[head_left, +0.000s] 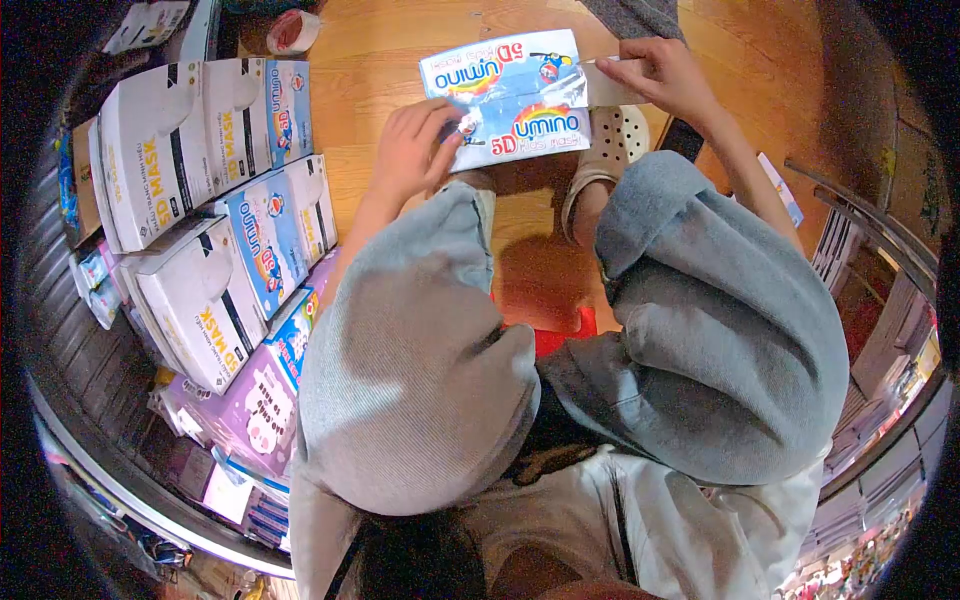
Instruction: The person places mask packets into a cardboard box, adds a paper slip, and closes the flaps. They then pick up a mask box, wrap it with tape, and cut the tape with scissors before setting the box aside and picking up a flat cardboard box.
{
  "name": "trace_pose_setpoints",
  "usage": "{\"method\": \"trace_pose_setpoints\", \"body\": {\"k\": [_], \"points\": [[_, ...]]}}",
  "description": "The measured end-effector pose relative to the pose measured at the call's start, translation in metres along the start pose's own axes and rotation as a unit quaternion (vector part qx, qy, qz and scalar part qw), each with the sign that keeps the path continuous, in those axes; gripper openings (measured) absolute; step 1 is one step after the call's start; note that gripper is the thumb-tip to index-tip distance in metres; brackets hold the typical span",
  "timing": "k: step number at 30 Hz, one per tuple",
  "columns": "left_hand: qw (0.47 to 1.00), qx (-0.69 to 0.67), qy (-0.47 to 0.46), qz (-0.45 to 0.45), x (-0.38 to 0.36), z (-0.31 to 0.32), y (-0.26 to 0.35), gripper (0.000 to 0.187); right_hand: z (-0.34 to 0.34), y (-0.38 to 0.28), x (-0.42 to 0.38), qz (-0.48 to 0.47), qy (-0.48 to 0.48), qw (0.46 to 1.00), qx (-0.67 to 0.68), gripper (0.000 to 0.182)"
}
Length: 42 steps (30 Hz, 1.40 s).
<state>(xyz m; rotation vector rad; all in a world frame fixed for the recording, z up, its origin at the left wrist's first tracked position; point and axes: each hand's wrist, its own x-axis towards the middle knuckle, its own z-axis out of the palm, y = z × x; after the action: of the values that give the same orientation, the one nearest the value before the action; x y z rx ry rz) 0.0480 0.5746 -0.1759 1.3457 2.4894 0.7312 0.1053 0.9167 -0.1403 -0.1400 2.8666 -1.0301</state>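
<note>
A white and blue mask box printed "Umino 5D" is out in front of my knees, above the floor. My left hand is closed on its left end, fingers over the printed face and thumb at the near edge. At the other end, my right hand pinches a plain pale flap that sticks out from the box. What is inside the box does not show.
Stacked mask boxes stand on my left, with a purple box nearer me. A tape roll lies at the far left on the wooden floor. A cream clog is beyond my knee. Shelves line the right.
</note>
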Motion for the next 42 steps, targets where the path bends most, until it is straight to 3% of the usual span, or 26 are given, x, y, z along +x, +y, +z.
{"method": "trace_pose_setpoints", "body": {"k": [4,8,14,20,23,26,42], "points": [[0.992,0.076,-0.034,0.091,0.032,-0.003,0.015,0.054,0.004,0.003,-0.001,-0.017,0.024,1.000,-0.007,0.042],[0.982,0.104,-0.110,0.116,0.044,0.017,0.015,0.062,0.003,-0.001,-0.002,-0.003,0.015,1.000,-0.013,0.042],[0.977,0.154,-0.095,0.114,0.044,0.020,0.015,0.060,0.003,0.002,-0.001,-0.046,0.039,0.996,-0.066,0.040],[0.976,0.163,-0.090,0.115,0.043,0.021,0.015,0.060,-0.001,0.003,-0.008,0.016,0.037,0.999,0.035,0.040],[0.976,0.162,-0.087,0.113,0.044,0.022,0.015,0.060,-0.006,0.000,-0.003,0.025,-0.009,1.000,0.007,0.041],[0.977,0.161,-0.086,0.111,0.043,0.022,0.015,0.060,-0.001,0.006,-0.001,-0.028,0.017,0.999,-0.037,0.041],[0.979,0.145,-0.089,0.115,0.043,0.025,0.013,0.063,0.006,0.016,-0.003,0.054,-0.042,0.979,-0.194,0.043]]}}
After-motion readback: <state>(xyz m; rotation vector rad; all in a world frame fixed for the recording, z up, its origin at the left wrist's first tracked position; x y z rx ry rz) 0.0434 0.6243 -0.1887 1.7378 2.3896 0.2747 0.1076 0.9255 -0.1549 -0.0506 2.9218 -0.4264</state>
